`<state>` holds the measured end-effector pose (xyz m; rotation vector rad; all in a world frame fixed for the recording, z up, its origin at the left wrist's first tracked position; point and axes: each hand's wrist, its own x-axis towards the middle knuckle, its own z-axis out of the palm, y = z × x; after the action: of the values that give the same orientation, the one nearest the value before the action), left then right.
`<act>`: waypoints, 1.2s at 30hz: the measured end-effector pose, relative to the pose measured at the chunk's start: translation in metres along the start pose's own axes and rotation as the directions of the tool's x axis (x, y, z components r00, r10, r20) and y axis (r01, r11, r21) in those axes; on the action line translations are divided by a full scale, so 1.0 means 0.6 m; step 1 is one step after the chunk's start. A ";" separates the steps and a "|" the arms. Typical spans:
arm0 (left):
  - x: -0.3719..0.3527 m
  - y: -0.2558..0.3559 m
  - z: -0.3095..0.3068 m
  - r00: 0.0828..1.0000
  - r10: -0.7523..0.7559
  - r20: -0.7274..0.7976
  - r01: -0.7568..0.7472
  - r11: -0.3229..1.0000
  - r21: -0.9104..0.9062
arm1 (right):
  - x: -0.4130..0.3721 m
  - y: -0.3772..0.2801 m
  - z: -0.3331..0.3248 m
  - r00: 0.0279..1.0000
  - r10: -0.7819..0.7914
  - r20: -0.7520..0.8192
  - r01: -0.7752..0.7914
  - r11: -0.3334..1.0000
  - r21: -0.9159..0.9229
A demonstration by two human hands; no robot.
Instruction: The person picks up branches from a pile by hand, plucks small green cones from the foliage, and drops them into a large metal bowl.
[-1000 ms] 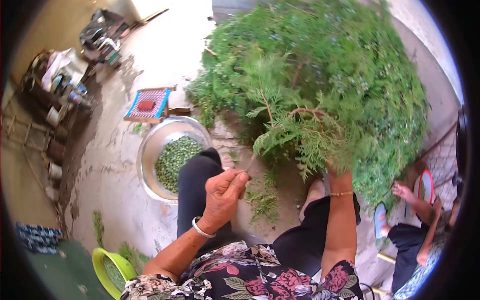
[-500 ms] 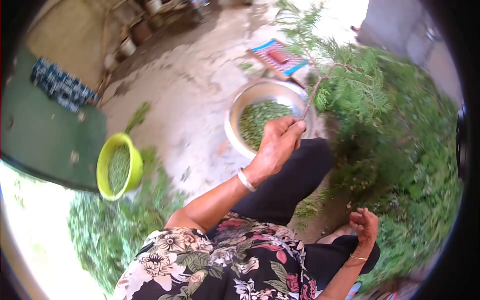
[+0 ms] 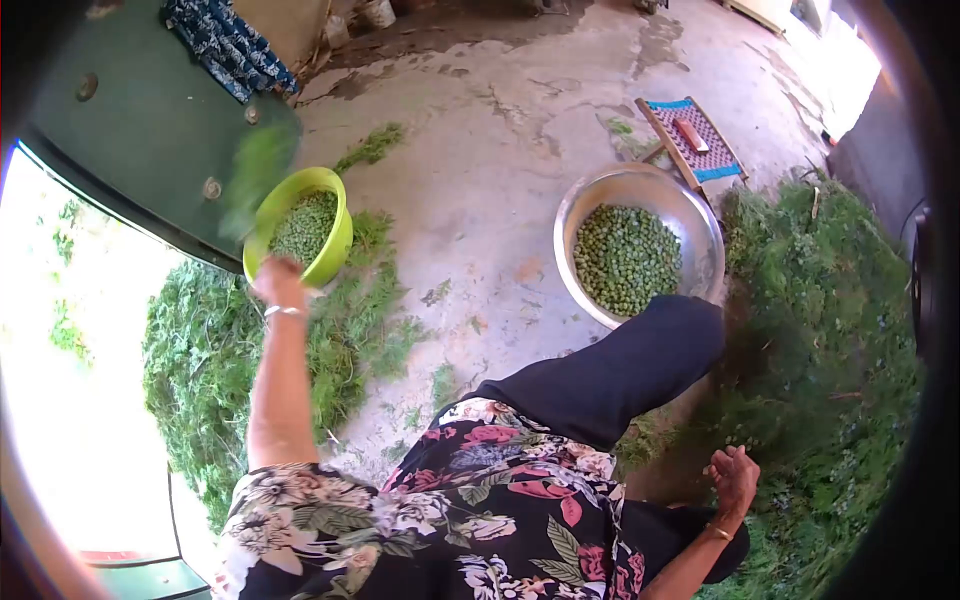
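Note:
My left hand (image 3: 280,280), smeared by motion, is closed at the near rim of a lime-green tub (image 3: 340,235). Beyond its fist a feathery leafy branch (image 3: 257,172) shows as a green blur, overlapping the tub's left side. Small round green cones (image 3: 303,228) fill part of this tub. My right hand (image 3: 735,480) hangs above my right thigh with fingers curled in; what they hold, if anything, I cannot make out. A wide metal basin (image 3: 705,245) stands past my left knee with many green cones (image 3: 625,258) inside.
Cut greenery is heaped at the right (image 3: 830,330), with another pile (image 3: 200,340) around the tub. A low woven stool (image 3: 715,160) bearing a red item (image 3: 690,135) stands behind the basin. At the left is a green panel (image 3: 130,130) with a patterned blue cloth (image 3: 230,45).
My left hand has swung from over the basin leftward to the tub, the leafy branch going with it. My right hand stays nearly where it was. The view has shifted.

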<state>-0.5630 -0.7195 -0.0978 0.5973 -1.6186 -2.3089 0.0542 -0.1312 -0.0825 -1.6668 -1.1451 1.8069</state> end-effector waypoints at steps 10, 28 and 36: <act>0.004 -0.119 -0.275 0.842 -0.473 -0.260 0.464 0.388 0.796 | -0.044 0.000 -0.016 0.987 -0.095 -0.129 0.099 0.995 0.022; -1.075 -0.323 0.737 -0.481 -0.474 0.737 -0.685 0.728 0.021 | -0.116 -0.133 -0.123 0.870 -0.451 -0.202 0.446 0.892 -0.072; -1.404 -0.543 0.683 -0.721 -0.370 0.585 -0.637 0.686 -0.351 | -0.070 -0.110 -0.163 0.865 -0.400 -0.304 0.347 0.913 -0.215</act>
<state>-0.0052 0.1000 -0.1287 -3.0337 -2.0934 -0.7082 0.1412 -0.0986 0.0014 -1.6188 -1.3598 1.1604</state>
